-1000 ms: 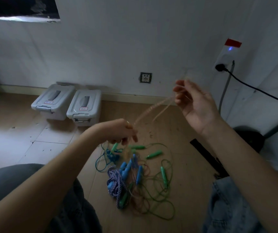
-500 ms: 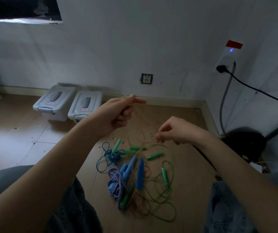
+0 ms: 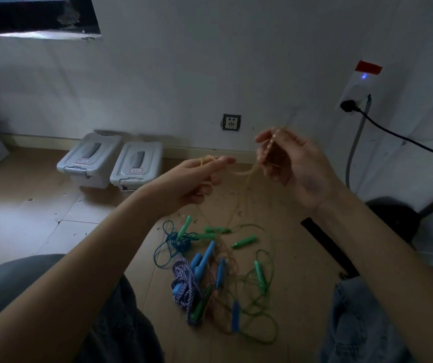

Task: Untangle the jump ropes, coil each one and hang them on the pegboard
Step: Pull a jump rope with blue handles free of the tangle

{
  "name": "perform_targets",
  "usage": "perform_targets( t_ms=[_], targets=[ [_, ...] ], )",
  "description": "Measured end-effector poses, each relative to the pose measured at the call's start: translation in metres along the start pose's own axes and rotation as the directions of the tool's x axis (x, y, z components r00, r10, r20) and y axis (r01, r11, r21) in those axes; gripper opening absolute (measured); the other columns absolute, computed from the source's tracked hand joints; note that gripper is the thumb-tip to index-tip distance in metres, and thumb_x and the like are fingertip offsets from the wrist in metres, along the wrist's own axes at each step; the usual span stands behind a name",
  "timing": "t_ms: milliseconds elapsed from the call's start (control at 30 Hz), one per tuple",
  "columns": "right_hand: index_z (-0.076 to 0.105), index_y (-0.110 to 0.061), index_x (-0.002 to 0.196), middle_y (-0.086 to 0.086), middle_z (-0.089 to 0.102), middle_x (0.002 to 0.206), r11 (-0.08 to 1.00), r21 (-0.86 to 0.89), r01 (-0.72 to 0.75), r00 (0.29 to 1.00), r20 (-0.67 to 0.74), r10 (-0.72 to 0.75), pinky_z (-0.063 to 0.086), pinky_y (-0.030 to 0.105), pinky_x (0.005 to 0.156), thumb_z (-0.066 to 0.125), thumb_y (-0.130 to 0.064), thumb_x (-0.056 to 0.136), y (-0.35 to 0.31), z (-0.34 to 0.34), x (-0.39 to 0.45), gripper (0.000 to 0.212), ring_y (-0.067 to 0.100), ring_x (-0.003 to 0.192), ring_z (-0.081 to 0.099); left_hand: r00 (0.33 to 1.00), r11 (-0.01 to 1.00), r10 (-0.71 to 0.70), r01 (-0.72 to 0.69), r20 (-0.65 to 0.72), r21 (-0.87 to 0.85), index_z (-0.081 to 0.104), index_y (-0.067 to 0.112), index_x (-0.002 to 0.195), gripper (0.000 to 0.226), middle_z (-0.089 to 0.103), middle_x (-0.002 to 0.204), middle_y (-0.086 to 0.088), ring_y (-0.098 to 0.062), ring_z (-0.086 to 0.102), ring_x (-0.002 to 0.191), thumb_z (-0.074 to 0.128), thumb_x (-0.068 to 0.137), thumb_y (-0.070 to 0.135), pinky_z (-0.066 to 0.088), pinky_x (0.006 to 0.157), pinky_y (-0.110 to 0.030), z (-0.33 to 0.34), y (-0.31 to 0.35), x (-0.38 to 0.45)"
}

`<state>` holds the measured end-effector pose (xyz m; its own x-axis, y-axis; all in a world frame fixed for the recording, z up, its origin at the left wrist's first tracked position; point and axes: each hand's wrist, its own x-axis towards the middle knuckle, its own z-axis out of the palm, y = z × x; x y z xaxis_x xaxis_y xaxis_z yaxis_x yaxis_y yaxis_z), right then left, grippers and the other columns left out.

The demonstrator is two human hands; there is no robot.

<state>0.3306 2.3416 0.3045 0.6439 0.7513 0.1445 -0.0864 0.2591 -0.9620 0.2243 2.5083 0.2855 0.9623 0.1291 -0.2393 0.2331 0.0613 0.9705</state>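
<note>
Above the floor, both hands (image 3: pixel 296 163) pinching orange rope (image 3: pixel 247 172), labels unreadable

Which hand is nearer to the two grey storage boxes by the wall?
The left hand. It is raised just to the right of the grey storage boxes and pinches the orange rope. The right hand holds the same rope farther right, below the wall socket.
</note>
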Motion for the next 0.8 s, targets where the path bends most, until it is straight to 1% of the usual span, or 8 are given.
perform_targets(
  t_ms=[100,167,233,333,500,567,667,800],
  targets=[
    [0.064,-0.015,0.081,-0.002,0.063,0.063,0.999,0.049,0.004,1.000,-0.004,-0.004,0.042,0.018,0.046,0.039,-0.025,0.098,-0.006,-0.004,0.001,0.032,0.009,0.055,0.055,1.000,0.998,0.014,-0.015,0.018,0.057,0.061,0.032,0.113,0.041,0.046,0.072,0.007,0.000,0.040,0.049,0.052,0.077,0.048,0.028,0.041,-0.012,0.003,-0.001,0.000],
    [0.062,-0.015,0.084,-0.006,0.061,0.056,0.946,-0.321,-0.048,0.998,0.014,0.055,0.039,0.015,0.041,0.039,-0.025,0.098,-0.006,-0.006,0.000,0.029,0.005,0.047,0.052,0.997,0.998,0.062,-0.061,-0.044,0.034,0.064,0.027,0.109,0.027,0.048,0.073,0.006,0.000,0.042,0.050,0.051,0.087,0.034,0.033,0.042,-0.011,0.005,0.000,0.001],
    [0.059,-0.017,0.079,-0.008,0.057,0.046,0.678,-0.734,-0.044,0.999,-0.012,0.052,0.037,0.014,0.043,0.039,-0.022,0.099,0.002,-0.007,0.000,0.029,0.002,0.040,0.049,0.965,0.986,0.151,-0.164,-0.215,-0.043,0.064,0.021,0.104,0.021,0.046,0.069,0.005,0.000,0.041,0.047,0.046,0.093,0.019,0.033,0.039,-0.010,0.001,0.005,0.000],
    [0.056,-0.020,0.075,-0.004,0.056,0.051,0.410,-0.909,-0.079,0.995,-0.094,-0.016,0.044,0.025,0.057,0.039,-0.021,0.099,0.011,-0.012,0.002,0.030,0.008,0.046,0.053,0.852,0.947,0.301,-0.320,-0.428,0.029,0.062,0.017,0.101,0.022,0.042,0.068,0.005,-0.001,0.039,0.050,0.040,0.096,0.016,0.034,0.040,-0.011,-0.011,0.014,-0.003],
    [0.060,-0.023,0.115,-0.001,0.071,0.094,0.104,-0.984,-0.145,0.838,-0.066,0.542,0.037,0.013,0.035,0.052,-0.027,0.093,0.015,-0.012,-0.006,0.024,0.007,0.045,0.057,0.825,0.913,0.396,-0.306,-0.403,0.270,0.061,0.017,0.098,0.024,0.052,0.082,0.005,-0.001,0.046,0.063,0.038,0.097,0.016,0.038,0.047,-0.011,-0.005,0.015,-0.006],
    [0.048,-0.026,0.132,0.000,0.061,0.117,0.175,-0.971,-0.163,0.853,-0.050,0.520,0.040,0.014,0.037,0.060,-0.029,0.089,0.018,-0.012,-0.006,0.045,0.008,0.052,0.061,0.874,0.923,0.362,-0.287,-0.324,0.258,0.062,0.017,0.090,0.024,0.058,0.074,0.006,0.000,0.047,0.054,0.039,0.097,0.016,0.037,0.042,-0.011,0.001,0.018,-0.006],
    [0.041,-0.028,0.135,-0.004,0.055,0.126,0.481,-0.867,-0.133,0.955,0.017,0.296,0.044,0.014,0.042,0.065,-0.027,0.085,0.011,-0.011,0.000,0.056,0.005,0.054,0.063,0.922,0.925,0.314,-0.243,-0.229,0.291,0.062,0.018,0.084,0.025,0.055,0.058,0.009,-0.002,0.043,0.046,0.041,0.096,0.018,0.033,0.041,-0.014,0.003,0.020,-0.006],
    [0.031,-0.040,0.138,-0.012,0.051,0.121,0.698,-0.715,-0.021,0.929,0.243,0.277,0.047,0.017,0.048,0.066,-0.012,0.083,0.014,0.001,-0.004,0.071,0.003,0.065,0.060,0.996,0.839,0.073,-0.087,0.047,0.537,0.062,0.021,0.077,0.019,0.051,0.062,0.003,-0.007,0.043,0.049,0.050,0.092,0.024,0.034,0.045,-0.016,0.008,0.016,-0.008]
  ],
)
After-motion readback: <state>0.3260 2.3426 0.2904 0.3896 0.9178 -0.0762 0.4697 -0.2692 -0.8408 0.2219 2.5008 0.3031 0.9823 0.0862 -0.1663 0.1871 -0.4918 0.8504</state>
